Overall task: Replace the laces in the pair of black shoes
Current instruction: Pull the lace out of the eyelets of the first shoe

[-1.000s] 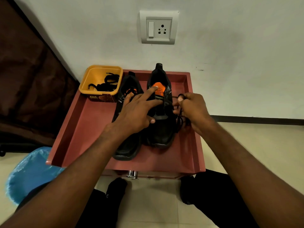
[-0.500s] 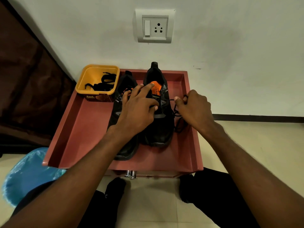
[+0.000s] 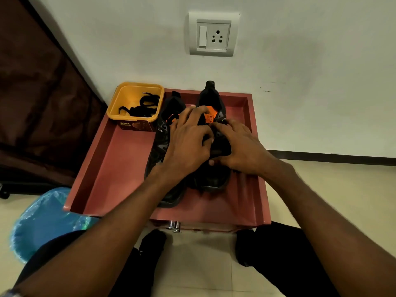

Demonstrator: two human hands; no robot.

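Head view: red tray (image 3: 120,168) carries two black shoes, right shoe (image 3: 214,174) and left shoe (image 3: 160,144), side by side, long axes toe-near, heels toward wall. Left hand (image 3: 188,142) and right hand (image 3: 240,148) rest curled on right shoe's lacing; what each grip holds cannot be told. Yellow tub (image 3: 137,103), marked "Amul", holds black laces (image 3: 145,103). Orange tongue label unreadable.

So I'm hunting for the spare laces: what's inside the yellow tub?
Black laces lie loosely coiled in the yellow tub on the red tray. Its near wall hides part of the bottom, so I can't count them.
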